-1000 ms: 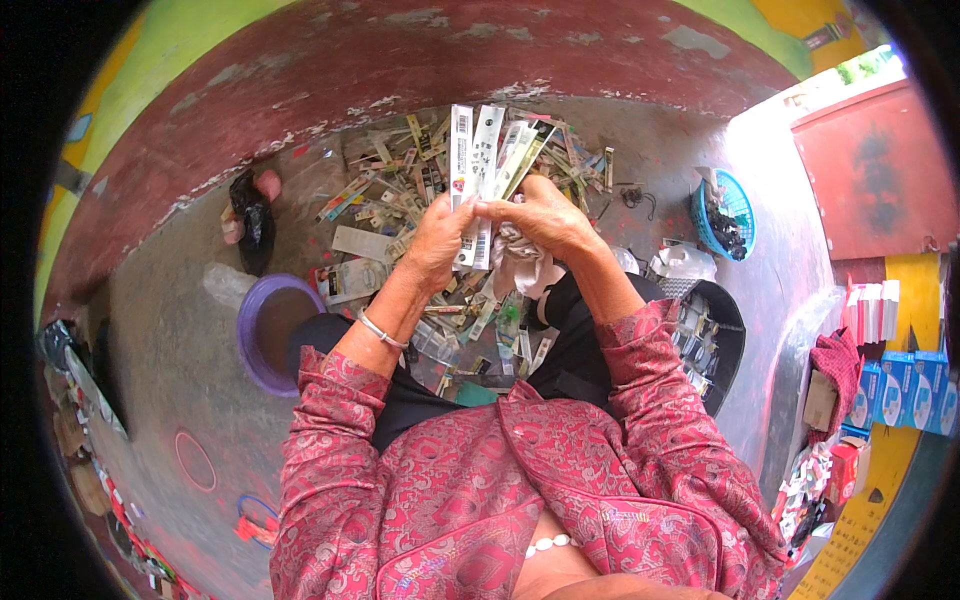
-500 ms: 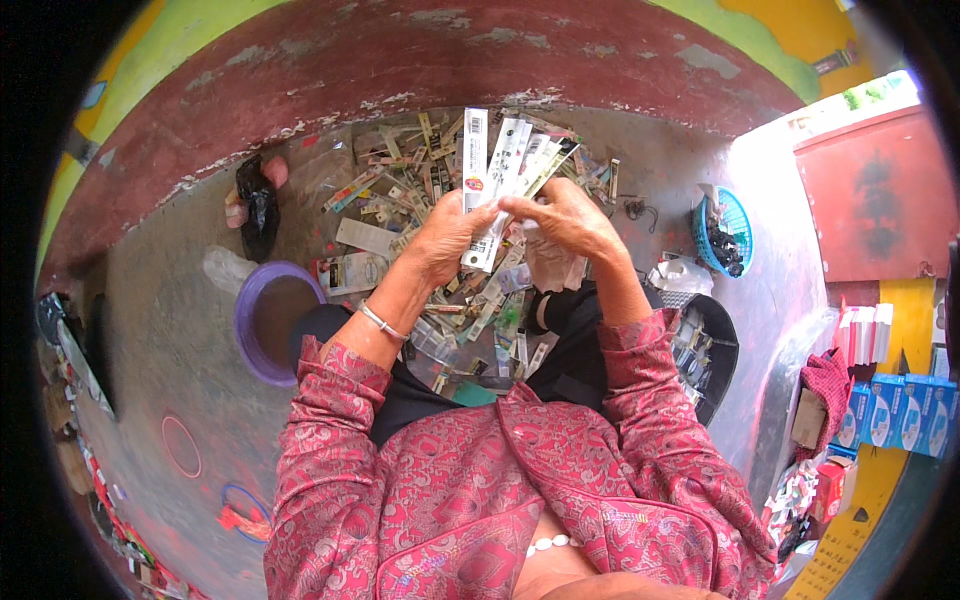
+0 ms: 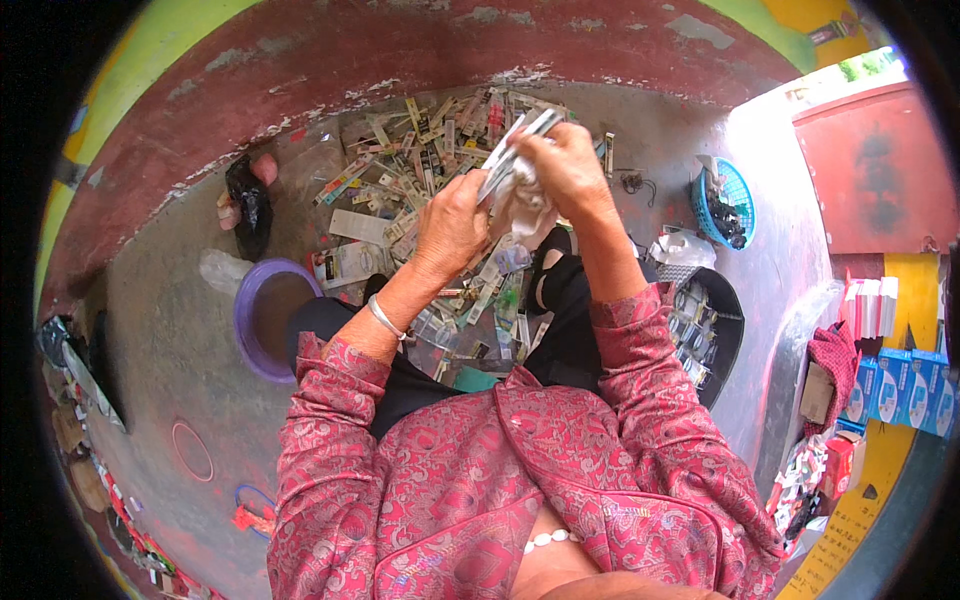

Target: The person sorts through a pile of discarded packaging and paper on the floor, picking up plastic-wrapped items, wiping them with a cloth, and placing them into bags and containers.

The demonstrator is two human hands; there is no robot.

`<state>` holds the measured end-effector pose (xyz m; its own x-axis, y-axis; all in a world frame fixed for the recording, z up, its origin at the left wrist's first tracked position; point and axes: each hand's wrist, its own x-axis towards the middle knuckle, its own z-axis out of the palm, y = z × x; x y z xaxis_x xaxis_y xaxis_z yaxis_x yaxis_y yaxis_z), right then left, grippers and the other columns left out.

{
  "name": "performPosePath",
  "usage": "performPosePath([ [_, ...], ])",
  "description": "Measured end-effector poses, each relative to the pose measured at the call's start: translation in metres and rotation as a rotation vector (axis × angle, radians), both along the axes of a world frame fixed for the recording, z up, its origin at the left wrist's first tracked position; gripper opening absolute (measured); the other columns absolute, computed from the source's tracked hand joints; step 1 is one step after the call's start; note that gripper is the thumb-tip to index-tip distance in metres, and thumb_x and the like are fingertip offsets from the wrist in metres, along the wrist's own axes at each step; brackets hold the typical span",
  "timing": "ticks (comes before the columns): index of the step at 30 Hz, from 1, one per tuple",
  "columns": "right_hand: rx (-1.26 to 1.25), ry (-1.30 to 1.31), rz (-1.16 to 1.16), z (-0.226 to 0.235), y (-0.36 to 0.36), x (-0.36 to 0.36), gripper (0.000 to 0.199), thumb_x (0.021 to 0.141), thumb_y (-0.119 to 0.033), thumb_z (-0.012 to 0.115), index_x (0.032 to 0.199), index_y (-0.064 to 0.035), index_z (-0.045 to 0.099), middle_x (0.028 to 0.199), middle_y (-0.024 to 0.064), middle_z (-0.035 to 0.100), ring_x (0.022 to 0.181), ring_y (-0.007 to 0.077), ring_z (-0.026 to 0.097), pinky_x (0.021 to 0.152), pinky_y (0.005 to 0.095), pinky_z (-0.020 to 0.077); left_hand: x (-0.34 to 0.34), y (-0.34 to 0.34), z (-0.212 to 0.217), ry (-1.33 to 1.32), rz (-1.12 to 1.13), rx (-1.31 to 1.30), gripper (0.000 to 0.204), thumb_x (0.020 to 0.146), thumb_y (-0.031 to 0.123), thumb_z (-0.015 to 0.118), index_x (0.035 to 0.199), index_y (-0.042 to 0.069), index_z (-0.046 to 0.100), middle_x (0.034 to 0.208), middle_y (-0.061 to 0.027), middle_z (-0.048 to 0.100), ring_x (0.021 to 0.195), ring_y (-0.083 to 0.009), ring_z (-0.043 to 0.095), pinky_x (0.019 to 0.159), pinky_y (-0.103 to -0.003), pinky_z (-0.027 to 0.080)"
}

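Since the earlier frames: strips (image 3: 512, 146) were fanned, faces to camera; now squared up and tilted nearly edge-on, top leaning right; right hand (image 3: 572, 170) has moved up to the upper end; left hand (image 3: 450, 226) sits at the lower end; pile (image 3: 385, 200) looks the same.

Grip: left fingers curled and clamped on strips; right thumb and fingers pinching them; strips are held up over the pile's middle; crumpled pale cloth (image 3: 526, 205), soft, hangs below right hand, also over pile; can't tell if pinched or just draped.

Materials: strips thin, flat, long, whitish; pile is flat narrow packets, plus clear film; basin (image 3: 243, 325) round, smooth purple plastic, left of pile; basket (image 3: 752, 208) blue plastic lattice, right of pile; tub (image 3: 733, 340) black, curved wall, right of pile, nearer the body; bangle (image 3: 384, 318) silvery metal, left wrist.

Count: 1 basin; 1 basket; 1 tub; 1 bangle; 1 cloth; strips overlap, can't count; pile likewise.
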<state>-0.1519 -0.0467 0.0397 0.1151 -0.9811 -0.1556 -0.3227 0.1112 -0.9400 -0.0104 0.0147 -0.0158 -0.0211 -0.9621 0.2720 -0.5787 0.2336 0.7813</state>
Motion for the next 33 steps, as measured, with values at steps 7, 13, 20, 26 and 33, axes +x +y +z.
performPosePath([
  [7,-0.022,-0.674,-0.236,0.013,-0.020,-0.044,0.015,0.078,-0.005,0.053,0.089,0.0020,0.060,0.074,0.0086,0.061,0.058,0.0143,0.058,0.049,0.0259,0.0475,0.015,-0.012,-0.005,0.187,0.060,0.123,0.023,0.078,0.010,0.054,0.098,-0.001,0.056,0.079,-0.0163,0.062,0.071,-0.0288,0.061,0.067,-0.035,0.047],
  [13,-0.038,-0.726,-0.169,0.014,-0.015,-0.044,0.018,0.080,-0.005,0.055,0.095,0.0029,0.059,0.075,0.0100,0.062,0.058,0.0147,0.058,0.051,0.0265,0.0489,0.015,-0.017,-0.004,0.956,-0.077,0.446,0.024,0.088,0.014,0.046,0.105,-0.002,0.050,0.085,-0.0088,0.061,0.062,-0.0085,0.054,0.055,-0.021,0.046],
  [20,-0.049,-0.741,-0.140,0.010,-0.011,-0.038,0.017,0.079,-0.004,0.056,0.095,0.0028,0.059,0.077,0.0085,0.062,0.064,0.0130,0.059,0.056,0.0243,0.0491,0.018,-0.017,0.002,1.032,-0.048,0.440,0.028,0.088,0.011,0.040,0.113,-0.002,0.040,0.090,-0.0132,0.062,0.058,-0.0085,0.054,0.051,-0.019,0.047],
  [26,-0.100,-0.722,-0.091,0.010,-0.013,-0.046,0.017,0.079,-0.007,0.058,0.095,-0.0017,0.061,0.077,0.0046,0.061,0.064,0.0098,0.057,0.056,0.0234,0.0477,0.012,-0.018,0.004,1.028,-0.124,0.328,0.037,0.085,0.006,0.043,0.120,0.001,0.035,0.094,-0.0074,0.056,0.065,-0.0099,0.057,0.055,-0.022,0.049],
  [33,-0.647,-0.370,-0.223,0.024,0.000,-0.024,0.015,0.081,-0.005,0.058,0.095,-0.0027,0.062,0.082,0.0022,0.062,0.070,0.0092,0.056,0.062,0.0218,0.0453,0.019,-0.019,0.001,1.081,-0.047,0.422,0.026,0.084,0.006,0.045,0.109,0.001,0.042,0.082,-0.0039,0.053,0.063,-0.0100,0.055,0.056,-0.023,0.049],
])
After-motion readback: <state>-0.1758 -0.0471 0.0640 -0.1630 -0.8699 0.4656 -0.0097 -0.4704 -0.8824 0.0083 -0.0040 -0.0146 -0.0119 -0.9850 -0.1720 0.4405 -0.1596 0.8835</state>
